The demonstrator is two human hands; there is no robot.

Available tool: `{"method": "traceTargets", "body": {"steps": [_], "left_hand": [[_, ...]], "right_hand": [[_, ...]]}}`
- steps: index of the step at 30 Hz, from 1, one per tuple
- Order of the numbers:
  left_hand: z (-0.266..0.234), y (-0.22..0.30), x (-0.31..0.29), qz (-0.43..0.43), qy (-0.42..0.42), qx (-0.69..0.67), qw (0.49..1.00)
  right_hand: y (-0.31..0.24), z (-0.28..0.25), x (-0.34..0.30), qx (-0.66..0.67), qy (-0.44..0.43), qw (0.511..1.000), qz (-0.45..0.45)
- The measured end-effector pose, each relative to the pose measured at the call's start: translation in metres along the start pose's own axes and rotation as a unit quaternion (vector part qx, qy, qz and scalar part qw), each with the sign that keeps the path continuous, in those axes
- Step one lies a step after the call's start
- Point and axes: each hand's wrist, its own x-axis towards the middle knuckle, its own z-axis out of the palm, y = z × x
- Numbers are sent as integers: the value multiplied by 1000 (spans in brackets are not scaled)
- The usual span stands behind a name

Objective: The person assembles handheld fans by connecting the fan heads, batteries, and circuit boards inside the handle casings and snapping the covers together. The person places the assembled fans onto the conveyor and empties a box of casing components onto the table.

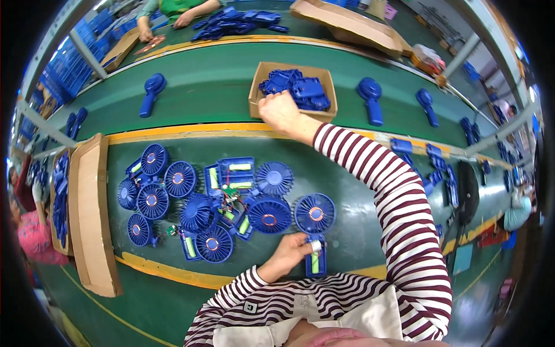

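My left hand (287, 254) grips a blue handheld fan (315, 214) near the front edge of the bench. Its round grille points away from me, and the open handle shows a light green battery. Something white, like tape, wraps my thumb. My right arm reaches across to a cardboard box (332, 113) on the conveyor belt. At the near left part of this box, my right hand (281, 113) is closed, its fingertips hidden. Inside the box lie several blue plastic parts (309, 89). Left of the held fan sits a pile of similar blue fans (214, 243), some with batteries and wires exposed.
The green conveyor belt (202, 87) carries blue fans, including one left (152, 95) and one right (370, 101) of the box. A long cardboard tray (92, 231) stands at left. More blue parts (433, 168) lie at right. Across the belt, a person's hands (184, 19) rest near blue pieces.
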Motion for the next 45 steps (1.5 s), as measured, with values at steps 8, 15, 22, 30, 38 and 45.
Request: {"method": "traceTargets", "body": {"steps": [8,15,22,30,38,45], "left_hand": [[7,0,0,27,-16,112,993],[-2,-4,-9,18,-50,178,983],[-6,-3,-21,7,-42,161,986],[2,-10,-17,35,-21,285,958],[2,4,-9,-3,-50,348,936],[-4,4,-11,-24,-67,161,984]], "right_hand": [[-14,-22,-35,113,-84,960,240],[38,-71,-79,232,-27,890,391],[133,0,-121,181,-135,919,322],[187,82,-185,400,-82,834,370],[172,19,-215,434,-164,818,340],[144,-49,-257,631,-161,589,478]]}}
